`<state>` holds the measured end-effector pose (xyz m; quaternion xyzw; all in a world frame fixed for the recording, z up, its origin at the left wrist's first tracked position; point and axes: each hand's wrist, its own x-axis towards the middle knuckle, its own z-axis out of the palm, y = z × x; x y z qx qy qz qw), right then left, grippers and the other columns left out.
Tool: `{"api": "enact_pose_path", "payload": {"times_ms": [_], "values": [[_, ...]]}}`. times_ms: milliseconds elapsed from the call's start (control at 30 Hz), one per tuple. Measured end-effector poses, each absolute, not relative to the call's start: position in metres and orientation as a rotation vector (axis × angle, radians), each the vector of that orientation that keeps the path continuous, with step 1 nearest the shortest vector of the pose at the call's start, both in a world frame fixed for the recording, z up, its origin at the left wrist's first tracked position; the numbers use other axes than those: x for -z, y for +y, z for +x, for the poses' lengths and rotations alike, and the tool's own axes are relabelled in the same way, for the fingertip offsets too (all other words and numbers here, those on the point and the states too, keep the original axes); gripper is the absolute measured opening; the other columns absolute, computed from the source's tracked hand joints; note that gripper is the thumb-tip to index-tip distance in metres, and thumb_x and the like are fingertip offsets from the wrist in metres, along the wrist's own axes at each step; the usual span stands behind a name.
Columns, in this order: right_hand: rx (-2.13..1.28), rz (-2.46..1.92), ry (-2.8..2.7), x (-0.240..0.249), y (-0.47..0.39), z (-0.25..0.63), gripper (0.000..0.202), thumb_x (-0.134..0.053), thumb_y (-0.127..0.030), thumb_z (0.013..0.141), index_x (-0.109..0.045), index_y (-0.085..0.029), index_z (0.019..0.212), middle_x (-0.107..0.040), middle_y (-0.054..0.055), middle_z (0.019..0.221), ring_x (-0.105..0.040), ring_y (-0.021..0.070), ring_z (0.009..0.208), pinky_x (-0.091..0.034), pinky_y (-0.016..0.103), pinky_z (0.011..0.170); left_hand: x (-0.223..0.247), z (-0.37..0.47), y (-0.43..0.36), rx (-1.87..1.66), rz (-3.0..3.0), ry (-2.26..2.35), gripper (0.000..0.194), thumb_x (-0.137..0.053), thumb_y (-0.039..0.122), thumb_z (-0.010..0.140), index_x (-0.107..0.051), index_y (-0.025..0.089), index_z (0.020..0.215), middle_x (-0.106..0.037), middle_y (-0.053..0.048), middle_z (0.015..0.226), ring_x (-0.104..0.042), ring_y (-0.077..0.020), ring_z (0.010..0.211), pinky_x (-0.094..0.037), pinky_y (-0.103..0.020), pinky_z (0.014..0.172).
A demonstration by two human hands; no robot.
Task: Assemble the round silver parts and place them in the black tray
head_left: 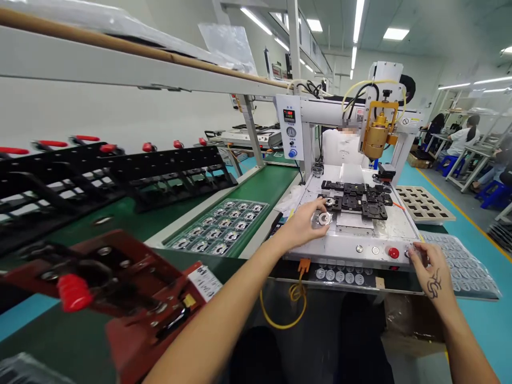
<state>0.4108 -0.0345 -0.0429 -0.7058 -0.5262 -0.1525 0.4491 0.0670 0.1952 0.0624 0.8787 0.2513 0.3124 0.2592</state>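
My left hand (306, 226) is closed, with thumb and fingertips pinching the rim of a small round clear plastic part (323, 219) with a pale ring at its centre. It is held just above the front of the machine's white bed, beside a black fixture (354, 200). Another round part (330, 202) sits in the fixture's near-left corner. My right hand (434, 272) is at the right front corner of the machine, fingers apart and holding nothing. Its thumb is at a button (407, 253), right of the red button (393, 253).
A gold dispensing head (377, 138) hangs over the bed. At left, a clear tray of round parts (218, 226) lies on the green conveyor (266, 184), near a red clamp fixture (148, 309). Another clear tray (464, 266) is at right. A person (346, 149) is behind the machine.
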Motion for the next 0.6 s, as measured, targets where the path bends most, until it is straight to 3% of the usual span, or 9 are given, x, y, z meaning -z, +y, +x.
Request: {"api": "enact_pose_path", "payload": {"times_ms": [167, 300, 433, 533, 600], "values": [[0.362, -1.718, -1.278, 0.051, -0.030, 0.415, 0.046, -0.061, -0.064, 0.101, -0.069, -0.020, 0.112, -0.068, 0.011, 0.105, -0.062, 0.0294, 0.098, -0.051, 0.046, 0.088, -0.074, 0.086, 0.231, -0.594, 2.541, 0.666, 0.034, -0.073, 0.029, 0.079, -0.064, 0.022, 0.112, -0.064, -0.015, 0.150, -0.055, -0.0367, 0.143, -0.044, -0.052, 0.119], [0.352, -1.712, -1.295, 0.049, -0.031, 0.416, 0.046, -0.061, -0.063, 0.101, -0.069, -0.020, 0.112, -0.068, 0.011, 0.105, -0.061, 0.0286, 0.097, -0.051, 0.045, 0.088, -0.081, 0.087, 0.232, -0.485, 2.639, 0.683, 0.042, -0.074, 0.033, 0.081, -0.064, 0.021, 0.121, -0.070, -0.012, 0.135, -0.056, -0.0378, 0.140, -0.041, -0.053, 0.121], [0.378, -1.707, -1.270, 0.043, -0.032, 0.415, 0.044, -0.065, -0.061, 0.100, -0.068, -0.019, 0.111, -0.065, 0.010, 0.104, -0.061, 0.0280, 0.097, -0.051, 0.044, 0.089, -0.079, 0.081, 0.204, -0.774, 2.550, 0.585, 0.029, -0.073, 0.030, 0.084, -0.062, 0.022, 0.110, -0.063, -0.012, 0.149, -0.050, -0.0339, 0.148, -0.034, -0.052, 0.127], [0.499, -1.720, -1.199, 0.041, -0.035, 0.406, 0.041, -0.071, -0.058, 0.096, -0.067, -0.019, 0.108, -0.065, 0.011, 0.103, -0.061, 0.0298, 0.101, -0.051, 0.048, 0.094, -0.056, 0.077, 0.161, -1.024, 2.380, 0.529, 0.034, -0.073, 0.029, 0.085, -0.062, 0.022, 0.116, -0.069, -0.011, 0.136, -0.064, -0.0286, 0.129, -0.047, -0.048, 0.116], [0.555, -1.695, -1.185, 0.044, -0.039, 0.391, 0.032, -0.073, -0.051, 0.097, -0.067, -0.020, 0.105, -0.067, 0.011, 0.102, -0.063, 0.0299, 0.100, -0.052, 0.049, 0.095, -0.029, 0.078, 0.130, -0.927, 2.298, 0.494, 0.038, -0.075, 0.030, 0.084, -0.063, 0.022, 0.119, -0.074, -0.007, 0.115, -0.071, -0.0250, 0.107, -0.057, -0.042, 0.101]]}}
